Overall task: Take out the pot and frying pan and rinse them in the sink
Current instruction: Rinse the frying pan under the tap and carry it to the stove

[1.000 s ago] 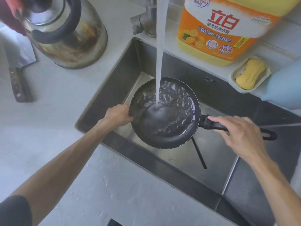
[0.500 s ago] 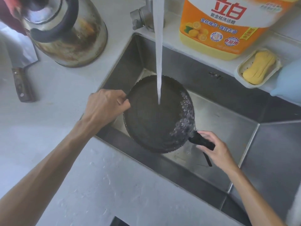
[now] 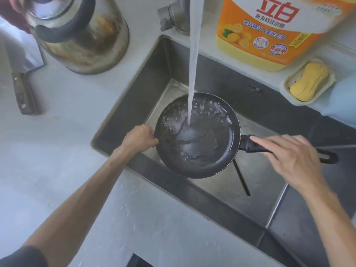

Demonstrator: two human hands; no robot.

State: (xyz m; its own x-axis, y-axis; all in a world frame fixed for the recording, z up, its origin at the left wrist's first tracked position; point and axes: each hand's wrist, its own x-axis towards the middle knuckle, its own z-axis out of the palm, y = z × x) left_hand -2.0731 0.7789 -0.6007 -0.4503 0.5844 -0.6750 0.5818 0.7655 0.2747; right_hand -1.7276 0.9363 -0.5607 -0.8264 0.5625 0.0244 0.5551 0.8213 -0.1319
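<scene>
Levelled again after its tip half a second ago, the frying pan (image 3: 196,137) sits face-up over the sink (image 3: 134,89), the water stream (image 3: 193,74) striking its middle and pooling. Left of the pan, the left hand (image 3: 139,138) pinches the rim; right of it, the right hand (image 3: 289,160) lies over the black handle (image 3: 254,146), forefinger stretched along it, though whether the other fingers close beneath I cannot tell. Rinsing the pan is the step in hand; next seems to call for tilting it to pour out. No pot shows. Behind the pan, the orange detergent jug (image 3: 269,35) reads "立白" and "新金桔洗洁精"; a soap dish (image 3: 308,81) stands beside it.
</scene>
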